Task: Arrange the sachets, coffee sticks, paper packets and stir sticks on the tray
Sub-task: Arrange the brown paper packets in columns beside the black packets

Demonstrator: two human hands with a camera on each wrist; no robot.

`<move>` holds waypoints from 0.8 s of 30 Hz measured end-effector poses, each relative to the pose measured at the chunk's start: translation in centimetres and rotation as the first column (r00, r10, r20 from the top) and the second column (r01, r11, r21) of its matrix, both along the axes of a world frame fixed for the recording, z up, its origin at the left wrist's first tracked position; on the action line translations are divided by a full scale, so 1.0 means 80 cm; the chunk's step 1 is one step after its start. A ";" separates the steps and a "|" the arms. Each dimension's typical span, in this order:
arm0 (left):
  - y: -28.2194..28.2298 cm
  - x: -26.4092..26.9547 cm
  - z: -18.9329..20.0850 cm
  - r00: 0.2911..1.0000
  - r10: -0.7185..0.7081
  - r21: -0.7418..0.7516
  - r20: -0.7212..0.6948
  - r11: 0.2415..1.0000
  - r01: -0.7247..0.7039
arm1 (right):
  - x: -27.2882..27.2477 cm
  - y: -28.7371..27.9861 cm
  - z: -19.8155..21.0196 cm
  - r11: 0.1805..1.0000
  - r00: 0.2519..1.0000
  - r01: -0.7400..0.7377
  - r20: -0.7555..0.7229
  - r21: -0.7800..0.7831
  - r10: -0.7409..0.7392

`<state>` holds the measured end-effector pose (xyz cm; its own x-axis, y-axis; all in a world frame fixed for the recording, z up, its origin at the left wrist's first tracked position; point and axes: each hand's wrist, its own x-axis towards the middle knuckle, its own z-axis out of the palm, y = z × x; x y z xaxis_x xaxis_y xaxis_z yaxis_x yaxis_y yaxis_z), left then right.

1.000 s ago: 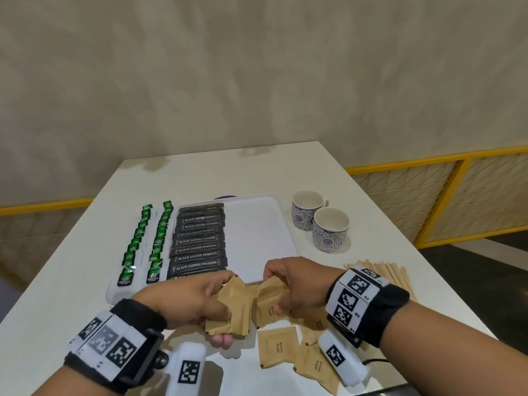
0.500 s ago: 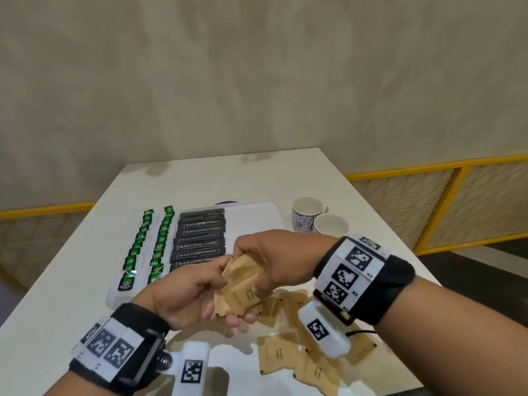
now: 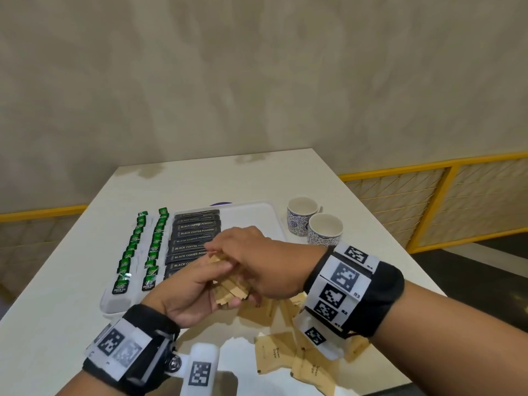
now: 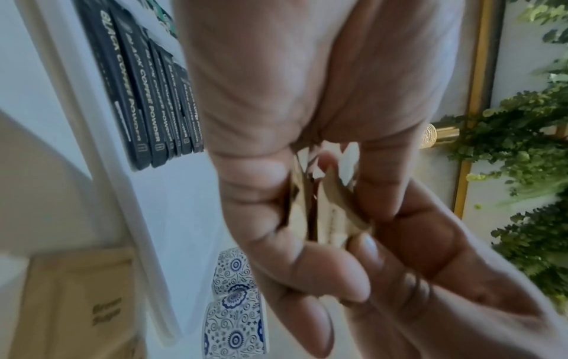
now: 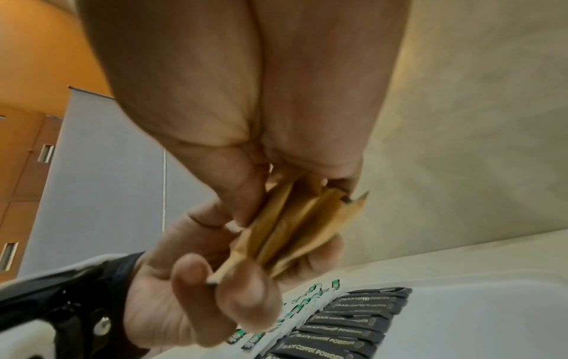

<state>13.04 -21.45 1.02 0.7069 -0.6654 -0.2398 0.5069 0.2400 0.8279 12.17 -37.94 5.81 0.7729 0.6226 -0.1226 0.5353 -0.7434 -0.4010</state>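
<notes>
Both hands hold one bundle of brown paper sugar packets (image 3: 230,287) above the tray's near edge. My left hand (image 3: 197,284) cups the bundle from below, and in the right wrist view its fingers curl round the packets (image 5: 286,223). My right hand (image 3: 257,264) grips the same bundle from above and the right. More brown packets (image 3: 274,352) lie loose on the table under my right wrist. The white tray (image 3: 251,218) carries two rows of green tea sachets (image 3: 134,247) at its left and a column of black coffee sticks (image 3: 197,232) beside them. The stir sticks are hidden.
Two blue-patterned cups (image 3: 314,224) stand on the table right of the tray. The white table (image 3: 228,178) ends close behind the tray at a beige wall. A yellow-framed railing (image 3: 428,201) runs along the right. The tray's right half is bare.
My right hand has swung left and up with its packets and pressed them onto the ones in my left hand. The two bundles are now one, held a little farther over the tray.
</notes>
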 end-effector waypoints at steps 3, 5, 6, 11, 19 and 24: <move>-0.001 -0.001 0.001 1.000 -0.023 -0.031 0.001 0.999 0.023 | -0.002 -0.006 -0.002 0.998 0.999 -0.054 0.006 0.040 0.054; -0.005 -0.005 0.001 0.999 -0.035 -0.021 0.014 0.999 0.035 | -0.003 -0.008 -0.005 0.996 0.998 -0.065 -0.015 0.057 0.066; -0.008 -0.006 0.000 0.999 -0.029 -0.013 0.012 0.999 0.030 | -0.004 -0.009 -0.007 0.994 0.997 -0.063 -0.031 0.088 0.066; -0.013 -0.010 -0.001 1.000 0.007 0.030 0.019 1.000 -0.008 | -0.013 -0.024 -0.004 0.957 0.996 -0.008 0.084 0.291 -0.017; 0.014 -0.006 -0.002 0.994 0.107 0.067 -0.032 0.992 -0.105 | -0.088 -0.093 -0.011 0.978 1.000 0.031 0.004 -0.207 -0.031; 0.012 -0.005 -0.002 0.989 0.143 0.096 -0.037 0.986 -0.139 | -0.128 -0.098 -0.060 0.919 0.986 -0.038 -0.166 -0.393 -0.031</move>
<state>12.62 -20.51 0.86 0.7793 -0.5333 -0.3291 0.5099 0.2343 0.8277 1.93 -45.79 0.99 0.7183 0.5000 -0.4838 0.4898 -0.8573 -0.1588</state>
